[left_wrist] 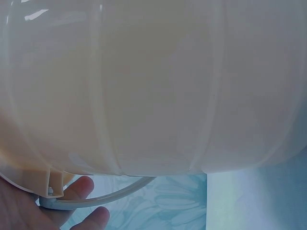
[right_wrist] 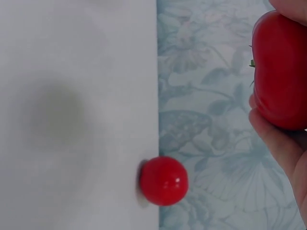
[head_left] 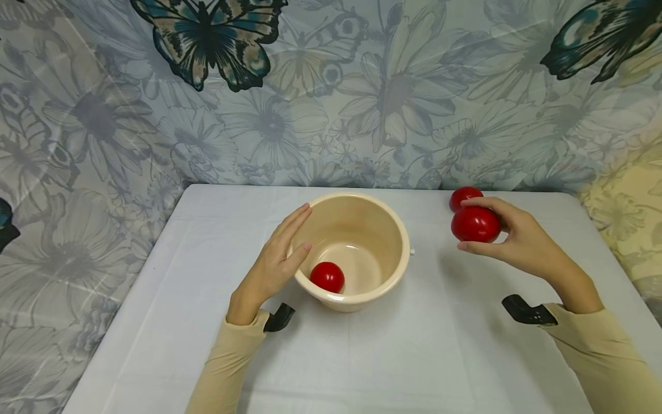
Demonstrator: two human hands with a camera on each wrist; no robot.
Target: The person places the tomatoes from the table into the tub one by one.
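**One tomato in the bowl, one in hand, one left on the table**

The white-covered table (head_left: pixel 362 356) fills the lower half of the head view, backed by a butterfly-and-flower printed cloth (head_left: pixel 362 86) that rises right at its far edge and hangs down both sides. The near half of the tabletop is open; so is the stretch between the bowl and the right hand.

The cream plastic bowl (head_left: pixel 385 230) stands at centre frame, its mouth open upward and unobstructed. One red tomato (head_left: pixel 327 276) already lies inside, at the lower left of the bowl's floor.

The left hand (head_left: pixel 276 259) rests flat against the bowl's left wall, fingers straight, thumb at the rim; it steadies rather than clasps.

The right hand (head_left: pixel 517 236), in the right middle of the frame, has its fingers curled round a second tomato (head_left: pixel 476 223), held clear above the table and well apart from the bowl.

A third tomato (head_left: pixel 464 196) sits just behind it, hard against the table's far edge where the cloth begins; the right wrist view shows it right at that border.

By my reckoning the work is about a third done: one in, one in hand, one untouched.
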